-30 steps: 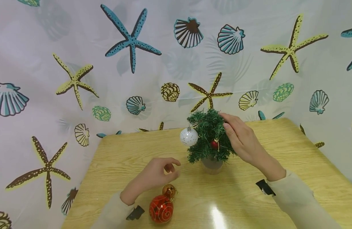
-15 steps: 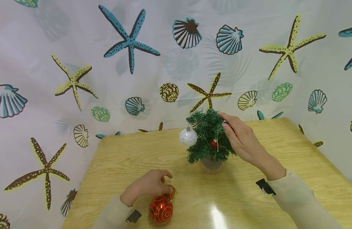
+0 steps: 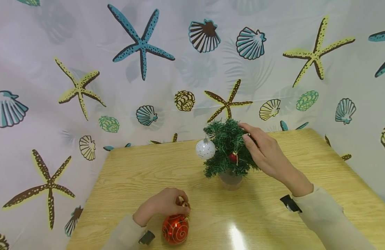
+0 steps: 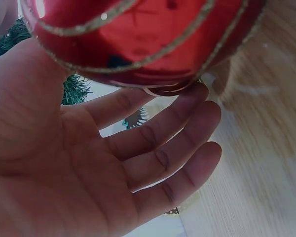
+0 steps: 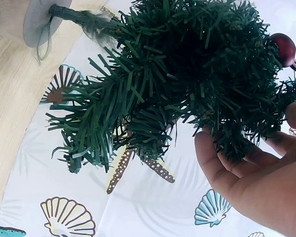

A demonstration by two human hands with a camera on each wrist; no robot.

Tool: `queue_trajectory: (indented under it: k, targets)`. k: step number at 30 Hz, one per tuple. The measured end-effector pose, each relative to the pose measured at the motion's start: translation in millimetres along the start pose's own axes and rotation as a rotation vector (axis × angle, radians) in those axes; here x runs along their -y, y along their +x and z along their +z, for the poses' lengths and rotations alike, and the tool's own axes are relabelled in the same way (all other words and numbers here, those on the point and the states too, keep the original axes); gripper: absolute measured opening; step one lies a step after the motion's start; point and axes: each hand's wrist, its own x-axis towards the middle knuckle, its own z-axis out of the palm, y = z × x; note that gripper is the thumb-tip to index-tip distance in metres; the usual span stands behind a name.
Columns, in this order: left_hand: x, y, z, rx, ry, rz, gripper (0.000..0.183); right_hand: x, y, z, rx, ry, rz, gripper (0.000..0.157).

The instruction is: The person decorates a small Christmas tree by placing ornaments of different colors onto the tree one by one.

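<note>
In the head view, my left hand [image 3: 167, 203] reaches down to a small orange-gold bauble [image 3: 186, 204], pinching it between thumb and forefinger. Right beside it lies a larger red bauble [image 3: 175, 230] with gold glitter swirls. This red bauble [image 4: 138, 44] fills the top of the left wrist view and hides most of the small one. My right hand [image 3: 267, 151] holds the far-right side of a small artificial Christmas tree [image 3: 227, 139], its fingers curled in the green branches [image 5: 187, 84]. A white dotted bauble [image 3: 205, 149] and a small dark-red bauble [image 3: 233, 157] hang on the tree.
The tree stands in a pale round base [image 3: 231, 180] on a light wood table [image 3: 142, 166]. Behind it hangs a white cloth [image 3: 167, 86] printed with starfish and shells. Both sleeves are cream, with a black strap at each wrist.
My left hand has come down and left from beside the tree, and its fingers have closed on the small orange-gold bauble. The right hand has stayed on the tree.
</note>
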Motion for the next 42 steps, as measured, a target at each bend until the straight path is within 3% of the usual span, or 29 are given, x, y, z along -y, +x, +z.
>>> queue_trajectory:
  k: [11, 29, 42]
  targets:
    - [-0.9, 0.9, -0.5, 0.001, -0.013, -0.001, 0.027, 6.4, -1.3, 0.6, -0.009, -0.019, 0.037, 0.047]
    - [-7.8, 6.5, -2.9, -0.124, -0.013, 0.104, 0.035, 12.3, 0.1, 3.1, -0.073, -0.103, -0.014, 0.046]
    - [-11.9, 5.6, -2.1, -0.136, -0.012, 0.122, 0.033, 17.2, 0.3, 3.5, -0.078, -0.114, 0.000, 0.043]
